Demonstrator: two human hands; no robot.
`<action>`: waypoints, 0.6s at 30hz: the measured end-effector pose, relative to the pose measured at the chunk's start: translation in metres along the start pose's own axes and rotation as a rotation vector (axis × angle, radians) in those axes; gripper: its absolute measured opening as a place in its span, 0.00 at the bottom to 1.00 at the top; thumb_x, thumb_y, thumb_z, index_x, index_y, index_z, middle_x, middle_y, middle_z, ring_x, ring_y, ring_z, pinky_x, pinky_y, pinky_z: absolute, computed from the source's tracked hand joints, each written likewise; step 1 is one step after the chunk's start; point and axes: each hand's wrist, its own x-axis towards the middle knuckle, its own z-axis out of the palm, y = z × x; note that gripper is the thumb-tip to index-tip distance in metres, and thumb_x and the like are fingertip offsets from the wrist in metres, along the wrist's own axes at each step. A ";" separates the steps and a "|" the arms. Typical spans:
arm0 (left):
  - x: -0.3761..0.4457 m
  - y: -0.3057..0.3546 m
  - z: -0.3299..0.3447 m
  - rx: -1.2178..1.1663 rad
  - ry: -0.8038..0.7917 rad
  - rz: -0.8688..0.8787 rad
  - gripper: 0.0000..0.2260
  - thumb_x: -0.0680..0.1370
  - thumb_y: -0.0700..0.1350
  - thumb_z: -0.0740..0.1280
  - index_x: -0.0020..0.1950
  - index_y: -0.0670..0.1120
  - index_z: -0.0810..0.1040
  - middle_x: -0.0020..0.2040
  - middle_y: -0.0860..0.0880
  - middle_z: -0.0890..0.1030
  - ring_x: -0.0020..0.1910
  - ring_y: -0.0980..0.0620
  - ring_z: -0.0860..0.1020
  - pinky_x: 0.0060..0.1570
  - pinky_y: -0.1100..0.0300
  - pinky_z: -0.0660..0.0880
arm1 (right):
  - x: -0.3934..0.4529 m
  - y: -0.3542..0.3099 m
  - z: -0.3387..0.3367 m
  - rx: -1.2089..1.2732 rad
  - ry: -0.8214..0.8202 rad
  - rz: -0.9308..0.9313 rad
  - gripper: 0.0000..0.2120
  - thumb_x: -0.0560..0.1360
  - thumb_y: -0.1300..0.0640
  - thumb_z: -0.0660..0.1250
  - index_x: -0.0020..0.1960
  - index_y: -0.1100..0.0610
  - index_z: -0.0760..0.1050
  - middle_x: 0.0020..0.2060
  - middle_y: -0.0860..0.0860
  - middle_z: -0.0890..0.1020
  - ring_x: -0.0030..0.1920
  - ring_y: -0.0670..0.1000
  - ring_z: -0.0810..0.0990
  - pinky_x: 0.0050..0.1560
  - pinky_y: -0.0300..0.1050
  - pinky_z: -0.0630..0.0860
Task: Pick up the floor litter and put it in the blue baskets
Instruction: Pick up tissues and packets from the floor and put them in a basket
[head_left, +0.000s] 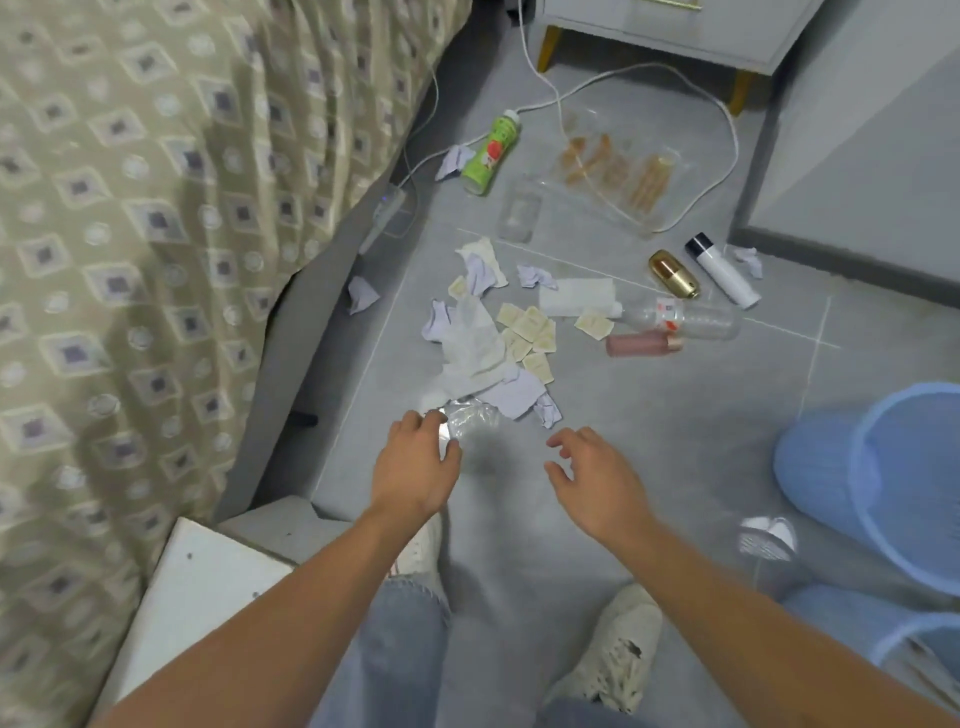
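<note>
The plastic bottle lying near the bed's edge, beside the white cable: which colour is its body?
The plastic bottle is bright green with a white cap, seen in the head view.

No writing could be read anywhere in this view. The green plastic bottle (488, 150) lying on the grey floor carried a label with a red and white picture, but its letters were too blurred to make out. The clear plastic bottle (685, 319) on its side near the middle of the litter showed a small red and white mark, also illegible. The white cylindrical spray can with a black cap (722, 270) and the gold oval container (672, 274) beside it bore no lettering that could be told. The small cream square sachets (530, 332) in the paper pile had faint print, unreadable.
</note>
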 end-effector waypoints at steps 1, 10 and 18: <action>0.019 -0.004 0.004 -0.016 0.001 -0.003 0.17 0.82 0.51 0.61 0.70 0.48 0.72 0.63 0.47 0.74 0.64 0.45 0.70 0.55 0.51 0.73 | 0.018 -0.004 0.008 0.005 0.002 -0.001 0.13 0.80 0.51 0.66 0.63 0.49 0.77 0.57 0.48 0.79 0.56 0.53 0.80 0.54 0.50 0.78; 0.208 -0.048 0.054 -0.083 0.049 -0.022 0.20 0.81 0.48 0.63 0.73 0.48 0.69 0.65 0.43 0.72 0.63 0.41 0.73 0.56 0.49 0.74 | 0.220 -0.030 0.081 -0.046 0.066 -0.107 0.20 0.77 0.51 0.71 0.69 0.49 0.75 0.64 0.51 0.73 0.64 0.56 0.71 0.60 0.51 0.74; 0.307 -0.078 0.076 0.070 0.015 0.240 0.33 0.76 0.39 0.69 0.78 0.58 0.63 0.78 0.49 0.59 0.71 0.42 0.64 0.62 0.47 0.74 | 0.296 -0.025 0.130 -0.308 0.067 -0.166 0.23 0.76 0.49 0.72 0.68 0.51 0.71 0.60 0.53 0.72 0.62 0.56 0.71 0.49 0.49 0.73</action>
